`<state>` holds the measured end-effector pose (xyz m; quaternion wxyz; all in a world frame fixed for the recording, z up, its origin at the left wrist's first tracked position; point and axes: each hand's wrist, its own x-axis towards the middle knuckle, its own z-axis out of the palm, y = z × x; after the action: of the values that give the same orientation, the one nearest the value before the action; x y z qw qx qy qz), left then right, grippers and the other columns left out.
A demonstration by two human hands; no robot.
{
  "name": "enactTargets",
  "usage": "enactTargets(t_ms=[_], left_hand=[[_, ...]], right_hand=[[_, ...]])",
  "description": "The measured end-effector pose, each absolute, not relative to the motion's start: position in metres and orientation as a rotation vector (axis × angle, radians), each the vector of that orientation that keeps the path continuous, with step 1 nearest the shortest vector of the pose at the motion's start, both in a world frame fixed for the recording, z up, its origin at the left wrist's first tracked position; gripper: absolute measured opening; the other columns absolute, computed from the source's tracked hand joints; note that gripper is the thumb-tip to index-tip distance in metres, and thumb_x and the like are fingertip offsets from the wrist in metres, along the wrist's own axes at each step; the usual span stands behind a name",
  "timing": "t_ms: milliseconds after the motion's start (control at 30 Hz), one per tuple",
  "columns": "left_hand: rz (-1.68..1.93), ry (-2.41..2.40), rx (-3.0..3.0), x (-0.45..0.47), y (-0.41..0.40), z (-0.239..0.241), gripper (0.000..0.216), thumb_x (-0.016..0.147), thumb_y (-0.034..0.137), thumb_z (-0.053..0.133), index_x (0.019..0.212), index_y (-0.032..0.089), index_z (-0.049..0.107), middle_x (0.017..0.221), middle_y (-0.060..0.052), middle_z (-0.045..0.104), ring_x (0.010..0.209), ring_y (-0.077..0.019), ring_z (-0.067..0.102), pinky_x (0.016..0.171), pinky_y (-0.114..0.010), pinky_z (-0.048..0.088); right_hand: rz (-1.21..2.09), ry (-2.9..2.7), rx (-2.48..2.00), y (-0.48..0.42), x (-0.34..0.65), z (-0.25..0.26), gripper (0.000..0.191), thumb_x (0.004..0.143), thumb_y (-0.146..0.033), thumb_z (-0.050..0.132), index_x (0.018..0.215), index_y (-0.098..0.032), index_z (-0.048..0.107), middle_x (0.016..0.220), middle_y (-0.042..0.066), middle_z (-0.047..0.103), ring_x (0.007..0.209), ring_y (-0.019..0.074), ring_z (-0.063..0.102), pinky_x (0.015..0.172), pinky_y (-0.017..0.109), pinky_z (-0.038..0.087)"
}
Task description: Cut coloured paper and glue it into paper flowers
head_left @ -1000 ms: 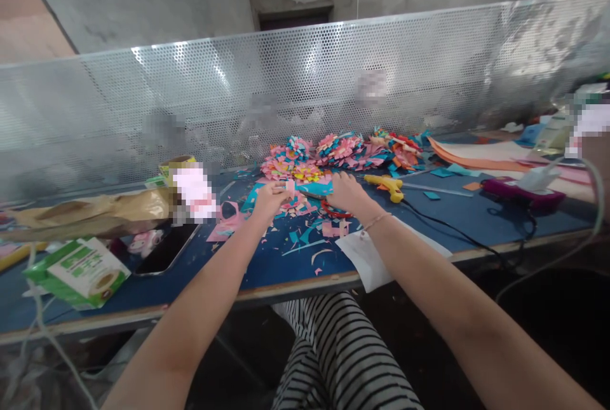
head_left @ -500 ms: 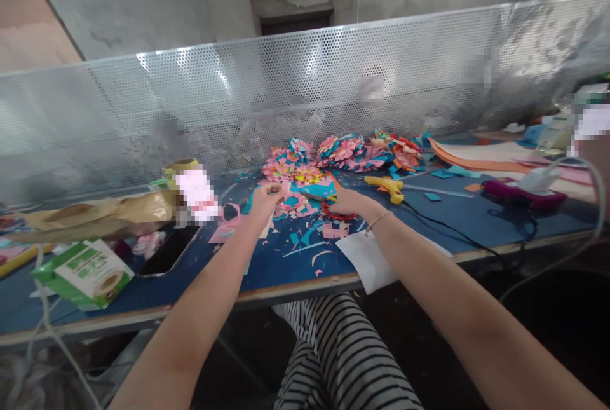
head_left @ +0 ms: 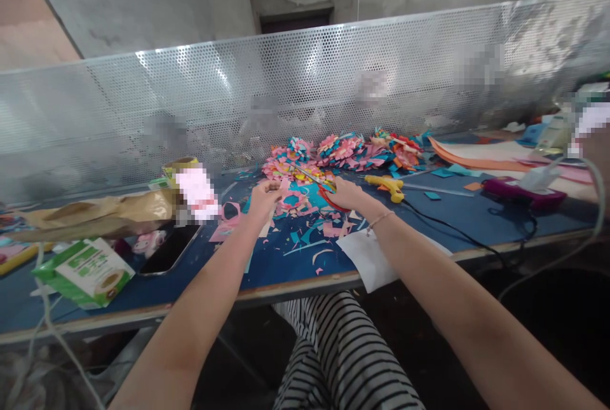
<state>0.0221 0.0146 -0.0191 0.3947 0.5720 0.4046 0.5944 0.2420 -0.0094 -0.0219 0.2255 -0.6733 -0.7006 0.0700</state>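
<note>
My left hand (head_left: 263, 198) is closed in a pinch on a small pink paper piece (head_left: 284, 185) above the blue table (head_left: 200, 273). My right hand (head_left: 347, 194) grips red-handled scissors (head_left: 318, 185), lifted off the table, with the blades pointing left and away toward the paper. Pink, blue and yellow paper scraps (head_left: 314, 232) lie scattered under both hands. Behind them is a heap of multicoloured paper flowers (head_left: 333, 152).
A yellow glue gun (head_left: 387, 185) with a black cord lies right of my right hand. A white sheet (head_left: 369, 260) hangs over the table's front edge. At left are a phone (head_left: 166, 248), a green box (head_left: 88, 272), a brown paper bag (head_left: 90, 213). A perforated metal screen (head_left: 305, 89) closes the back.
My right hand has picked the scissors up from the table and raised them toward the paper held in my left hand. My left hand has stayed about where it was.
</note>
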Motion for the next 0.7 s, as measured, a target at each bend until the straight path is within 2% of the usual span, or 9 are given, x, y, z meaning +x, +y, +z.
enactTargets(t_ms=[100, 200, 467, 700], left_hand=[[1.517, 1.034, 1.442, 0.0211, 0.0157, -0.0192, 0.030, 0.044, 0.022, 0.077, 0.069, 0.013, 0.063, 0.061, 0.001, 0.059, 0.055, -0.0094, 0.052, 0.057, -0.025, 0.043], [1.543, 1.067, 1.417, 0.0200, 0.0173, -0.0196, 0.031, 0.043, 0.022, 0.078, 0.069, 0.013, 0.063, 0.064, 0.000, 0.059, 0.056, -0.0095, 0.052, 0.057, -0.025, 0.042], [1.547, 1.068, 1.415, 0.0218, 0.0147, -0.0176, 0.032, 0.043, 0.024, 0.080, 0.069, 0.013, 0.065, 0.062, -0.001, 0.060, 0.057, -0.0098, 0.051, 0.057, -0.025, 0.039], [1.519, 1.025, 1.451, 0.0235, 0.0134, -0.0176, 0.030, 0.045, 0.028, 0.078, 0.068, 0.013, 0.065, 0.061, 0.001, 0.059, 0.055, -0.0086, 0.049, 0.055, -0.023, 0.037]], right_hand=[[0.286, -1.981, -1.714, -0.0130, 0.2365, -0.0201, 0.052, 0.083, -0.059, 0.041, 0.108, -0.014, 0.050, 0.102, 0.014, 0.064, 0.087, 0.0241, 0.062, 0.068, 0.028, 0.045], [0.235, -1.998, -1.646, -0.0155, 0.2333, -0.0210, 0.046, 0.084, -0.053, 0.045, 0.108, -0.014, 0.048, 0.101, 0.015, 0.064, 0.087, 0.0236, 0.062, 0.068, 0.027, 0.044], [0.096, -2.078, -1.568, -0.0116, 0.2362, -0.0286, 0.058, 0.081, -0.060, 0.047, 0.113, -0.012, 0.045, 0.108, 0.019, 0.061, 0.097, 0.0273, 0.059, 0.074, 0.031, 0.043], [0.067, -2.194, -1.455, -0.0133, 0.2348, -0.0279, 0.049, 0.086, -0.054, 0.043, 0.111, -0.012, 0.050, 0.106, 0.017, 0.062, 0.097, 0.0248, 0.060, 0.077, 0.030, 0.044]])
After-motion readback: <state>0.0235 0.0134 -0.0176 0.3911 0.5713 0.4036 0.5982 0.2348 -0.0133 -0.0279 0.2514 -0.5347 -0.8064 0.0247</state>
